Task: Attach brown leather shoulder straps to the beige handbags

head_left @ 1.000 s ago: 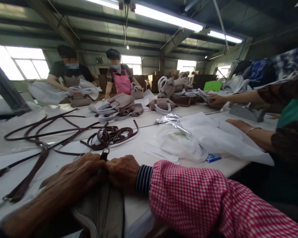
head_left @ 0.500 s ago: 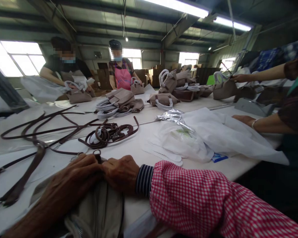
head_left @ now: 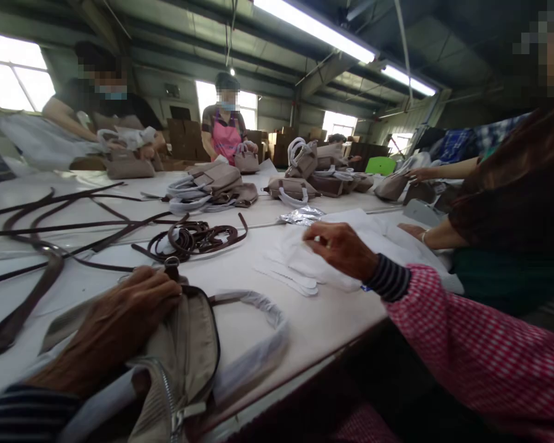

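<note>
An unzipped taupe handbag (head_left: 198, 332) lies at the table's near edge, its silver zipper showing and its lining exposed. Across its top lies my left hand (head_left: 138, 307), fingers curled over the bag's edge beside a dark tab with a metal ring (head_left: 171, 263). A handle wrapped in white film (head_left: 277, 320) loops out to the bag's right. My right hand (head_left: 344, 249) is raised over the table, thumb and fingers curled together; whether they pinch anything small I cannot make out. Below and behind it are white sheet material (head_left: 360, 224) and white paper strips (head_left: 290, 280).
Coiled brown straps (head_left: 189, 240) lie ahead, with long loose straps (head_left: 50, 258) to the left. Handbags are piled farther back (head_left: 221, 181). Two people work across the table; another person's arm (head_left: 443, 237) reaches in from the right. Crumpled silver foil (head_left: 302, 214) lies mid-table.
My right hand has left the bag's ringed tab and moved up and right over the white sheet. My left hand stays on the bag. The view has shifted, showing more of the person at right.
</note>
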### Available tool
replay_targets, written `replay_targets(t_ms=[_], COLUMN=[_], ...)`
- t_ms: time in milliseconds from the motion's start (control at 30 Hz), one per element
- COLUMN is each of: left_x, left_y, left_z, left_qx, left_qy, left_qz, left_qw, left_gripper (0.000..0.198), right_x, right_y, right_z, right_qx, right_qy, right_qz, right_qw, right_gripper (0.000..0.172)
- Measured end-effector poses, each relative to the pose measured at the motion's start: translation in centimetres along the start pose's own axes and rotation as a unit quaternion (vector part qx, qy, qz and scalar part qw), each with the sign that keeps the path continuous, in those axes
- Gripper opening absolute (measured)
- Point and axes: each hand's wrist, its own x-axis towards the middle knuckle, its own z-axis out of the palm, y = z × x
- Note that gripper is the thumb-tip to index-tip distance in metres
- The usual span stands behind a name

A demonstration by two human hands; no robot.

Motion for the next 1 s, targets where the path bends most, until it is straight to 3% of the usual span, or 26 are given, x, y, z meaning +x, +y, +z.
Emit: replay_targets(t_ms=[67,167,367,500,600,700,767,867,1000], left_x=[0.1,0.1,-0.1,-0.1,-0.1,-0.1,-0.1,-0.1,-0.2], left_y=[0.2,0.1,-0.2,-0.1,-0.1,-0.1,-0.2,-0.2,-0.1], left_z=[-0.1,0.0,0.1,-0.1,-0.1,-0.1,0.0,0.0,0.0], left_qx=[0.022,0.032,0.029,0.029,0.029,0.036,0.037,0.038,0.034], left_qy=[-0.019,-0.010,0.000,-0.004,-0.002,0.001,-0.003,0.000,0.028], left_qz=[0.006,0.015,-0.002,-0.012,-0.019,-0.027,-0.031,-0.029,-0.027], left_qw=[1.000,0.999,1.000,1.000,0.999,0.999,0.999,0.999,0.999], left_gripper=[0.034,0.032,0.028,0.027,0.029,0.029,0.028,0.026,0.026], right_x=[-2.7,-6.1,-7.9,-8.9,-10.9,-13.0,-13.6,-12.8,-9.6], right_y=[4.1,8.3,10.0,9.5,8.0,5.2,3.1,0.9,0.0], right_z=[-2.0,-1.8,1.4,0.3,-1.9,-3.6,-4.0,-2.8,1.0], right_qx=[-0.069,-0.134,-0.142,-0.130,0.014,0.216,0.283,0.281,0.180], right_qy=[-0.009,-0.053,-0.082,-0.072,-0.067,-0.100,-0.125,-0.144,-0.142], right_qz=[0.096,0.187,0.232,0.234,0.283,0.332,0.332,0.299,0.194], right_qw=[0.993,0.972,0.959,0.961,0.957,0.913,0.891,0.901,0.954], right_gripper=[0.015,0.016,0.018,0.019,0.026,0.031,0.031,0.029,0.024])
